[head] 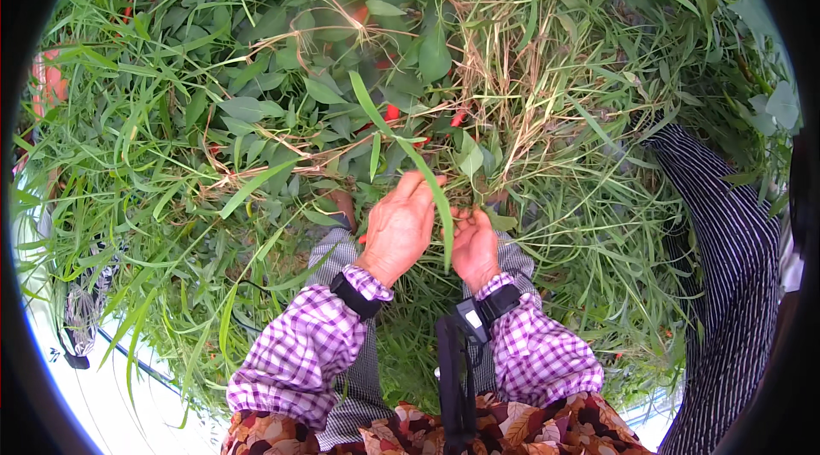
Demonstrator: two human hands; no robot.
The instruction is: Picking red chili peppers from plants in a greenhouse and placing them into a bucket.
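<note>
My left hand is back up among the stems, its fingers curled down and their tips hidden. A long green grass blade hangs in front of its fingers. Beside it, my right hand is turned palm up with bent fingers at a tangle of thin green stems; what lies in its grasp is unclear. A broad leaf touches or nearly touches its fingertips. Just beyond both hands, red chilli peppers show among the dark leaves of a pepper plant.
Uprooted-looking grass with straw-coloured stems lies beyond my right hand. At the right stands another person's leg in striped trousers. A black strap hangs below my hands. Tall grass crowds the left, with an orange-red object at its edge.
</note>
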